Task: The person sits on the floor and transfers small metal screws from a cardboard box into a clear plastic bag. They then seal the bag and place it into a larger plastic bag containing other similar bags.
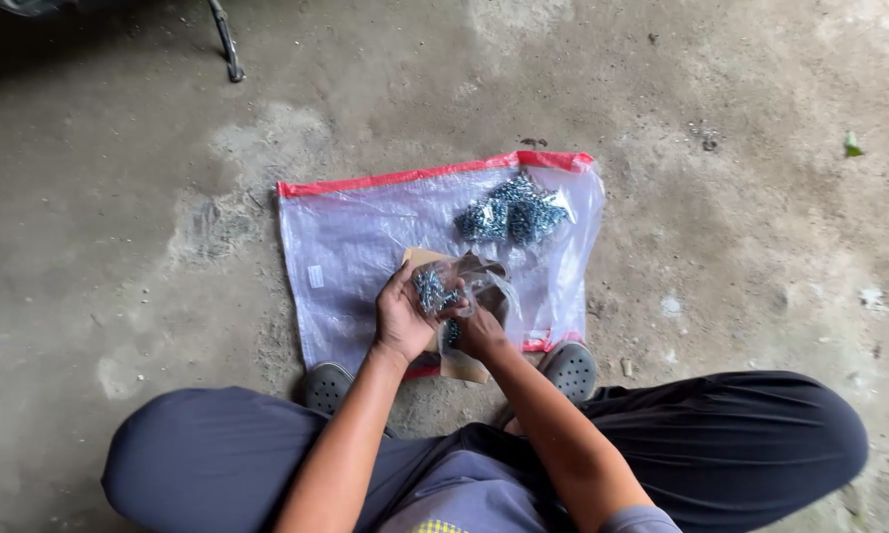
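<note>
Fingers of the left hand (402,321) and right hand (479,333) pinch a small clear plastic packet of silvery screws (432,288) above the red-edged woven plastic sheet's (346,237) near edge (a steadier hold would keep screws from spilling).

The person wears dark navy trousers (217,454), a grey-blue short-sleeved shirt (464,498) and grey perforated clogs (570,367), with forearms bare.

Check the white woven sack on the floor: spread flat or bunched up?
Spread flat. The woven sack lies open on the concrete floor, its red edge straight, with a pile of screws resting on it.
</note>
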